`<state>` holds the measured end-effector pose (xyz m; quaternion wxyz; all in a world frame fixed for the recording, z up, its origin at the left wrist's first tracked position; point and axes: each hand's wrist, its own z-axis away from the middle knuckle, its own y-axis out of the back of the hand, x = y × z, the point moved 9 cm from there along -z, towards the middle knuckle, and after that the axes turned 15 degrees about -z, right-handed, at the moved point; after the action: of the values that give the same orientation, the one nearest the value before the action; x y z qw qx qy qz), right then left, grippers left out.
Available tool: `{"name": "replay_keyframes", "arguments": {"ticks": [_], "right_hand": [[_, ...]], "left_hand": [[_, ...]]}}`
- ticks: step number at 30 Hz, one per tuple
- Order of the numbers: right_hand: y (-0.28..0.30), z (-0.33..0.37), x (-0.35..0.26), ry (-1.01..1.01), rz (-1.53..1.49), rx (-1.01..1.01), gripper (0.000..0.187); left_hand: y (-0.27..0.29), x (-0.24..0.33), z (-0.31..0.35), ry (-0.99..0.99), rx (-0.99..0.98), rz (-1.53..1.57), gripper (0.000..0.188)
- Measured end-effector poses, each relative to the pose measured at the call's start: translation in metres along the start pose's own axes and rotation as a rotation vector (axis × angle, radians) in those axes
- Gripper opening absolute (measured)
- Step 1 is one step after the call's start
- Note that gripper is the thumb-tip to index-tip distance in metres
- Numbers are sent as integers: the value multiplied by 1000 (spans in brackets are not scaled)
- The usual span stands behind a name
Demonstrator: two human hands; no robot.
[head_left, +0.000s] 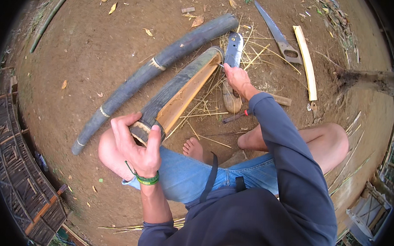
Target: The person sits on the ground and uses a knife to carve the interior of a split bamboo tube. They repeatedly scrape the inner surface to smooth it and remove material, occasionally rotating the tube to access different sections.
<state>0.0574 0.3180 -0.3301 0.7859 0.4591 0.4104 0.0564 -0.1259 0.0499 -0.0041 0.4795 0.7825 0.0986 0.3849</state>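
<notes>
A bamboo section (165, 88) with a long opening cut along its side lies slanted before me. Its near end rests by my left leg. My left hand (136, 142) is wrapped round that near end, thumb on the cut rim. At the far end of the opening, my right hand (238, 79) is closed, with a thin pale tip showing at its fingers; what it grips is mostly hidden. Under and beyond the right hand lies a flat, dark grey blade-like piece (234, 47) with small holes. A rounded wooden piece (231, 97) shows nearer me.
A long dark bamboo pole (132, 81) lies left of the section. Toward the right are a handsaw (278, 36), a pale split bamboo strip (306, 62) and a post (373, 82). Thin bamboo slivers (202, 106) litter the dirt. A slatted bamboo structure (23, 172) stands at left.
</notes>
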Motion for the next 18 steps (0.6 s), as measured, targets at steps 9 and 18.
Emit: {"name": "replay_keyframes", "arguments": {"ticks": [9,18], "right_hand": [[33,58,-113,201,-144,-19,19],[1,7,-3,-91,-29,-1,11]], "left_hand": [[1,1,-36,55,-14,-54,31],[1,4,-40,112,-14,-27,32]]}}
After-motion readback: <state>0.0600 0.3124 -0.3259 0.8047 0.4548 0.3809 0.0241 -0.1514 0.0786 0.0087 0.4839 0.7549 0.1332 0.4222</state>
